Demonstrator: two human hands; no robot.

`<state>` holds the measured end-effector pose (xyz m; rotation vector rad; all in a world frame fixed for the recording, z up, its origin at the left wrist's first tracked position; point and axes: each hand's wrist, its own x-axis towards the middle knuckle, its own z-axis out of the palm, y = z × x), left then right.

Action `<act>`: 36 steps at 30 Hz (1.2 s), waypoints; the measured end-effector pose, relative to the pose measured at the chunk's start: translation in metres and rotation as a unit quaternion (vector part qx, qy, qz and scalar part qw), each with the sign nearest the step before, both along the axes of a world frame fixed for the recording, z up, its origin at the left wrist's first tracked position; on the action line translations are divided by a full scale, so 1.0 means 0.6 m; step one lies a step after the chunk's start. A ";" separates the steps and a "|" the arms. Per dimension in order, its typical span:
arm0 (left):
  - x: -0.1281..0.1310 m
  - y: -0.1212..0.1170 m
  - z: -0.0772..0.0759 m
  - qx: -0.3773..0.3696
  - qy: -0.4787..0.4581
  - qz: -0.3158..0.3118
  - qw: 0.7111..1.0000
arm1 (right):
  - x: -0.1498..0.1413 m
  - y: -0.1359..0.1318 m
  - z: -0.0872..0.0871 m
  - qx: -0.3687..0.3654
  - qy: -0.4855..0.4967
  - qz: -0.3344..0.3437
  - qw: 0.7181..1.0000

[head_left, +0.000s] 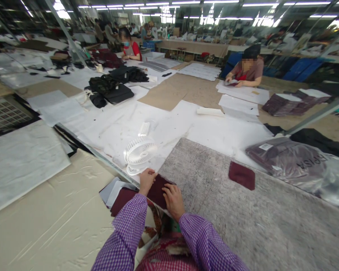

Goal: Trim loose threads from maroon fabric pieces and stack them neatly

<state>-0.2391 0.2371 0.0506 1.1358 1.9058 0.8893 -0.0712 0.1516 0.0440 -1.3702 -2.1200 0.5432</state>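
A dark maroon fabric piece (158, 192) lies at the near edge of the table, between my two hands. At its far left corner, my left hand (147, 181) is closed, with thumb and fingertips pinching the edge. My right hand (173, 200) rests on the right side of the same piece, its fingers apart and slightly bent. Another maroon piece (242, 175) with rounded corners lies flat on the grey mottled sheet (214, 203) to the right. Just beyond my left hand stands a small white fan (140, 152).
Left of my arms are stacked maroon and pale pieces (121, 197) and a cream sheet (59, 222). A plastic-wrapped maroon bundle (288, 156) lies at right. Dark folded fabric (110, 88) sits farther back. Two co-workers (248, 69) are across the table.
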 end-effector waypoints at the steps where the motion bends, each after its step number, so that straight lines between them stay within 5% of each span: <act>1: 0.001 0.003 0.002 -0.010 0.013 -0.004 1.000 | 0.000 0.000 0.001 0.001 0.001 0.001 1.000; 9: 0.003 0.039 0.013 -0.044 0.092 -0.052 0.993 | 0.000 -0.001 0.001 0.001 0.005 -0.002 1.000; 18: -0.003 0.061 0.000 -0.121 -0.048 -0.051 0.990 | 0.001 -0.002 -0.001 0.002 -0.001 -0.004 1.000; 22: -0.003 0.057 0.005 -0.091 -0.104 -0.022 0.990 | 0.004 0.000 -0.003 0.007 0.004 0.003 1.000; 27: -0.005 0.069 0.048 -0.018 -0.088 -0.029 0.996 | -0.004 0.003 0.000 -0.010 0.005 -0.015 1.000; 30: 0.027 0.028 0.070 0.019 -0.048 -0.086 0.995 | -0.003 0.004 0.005 -0.044 -0.008 0.003 0.999; 33: 0.069 -0.060 0.055 0.078 -0.010 -0.136 0.987 | 0.040 0.028 0.006 -0.068 0.033 0.065 0.995; 36: 0.093 -0.161 0.010 0.161 0.103 -0.242 0.951 | 0.155 0.062 0.012 -0.031 0.059 -0.128 0.990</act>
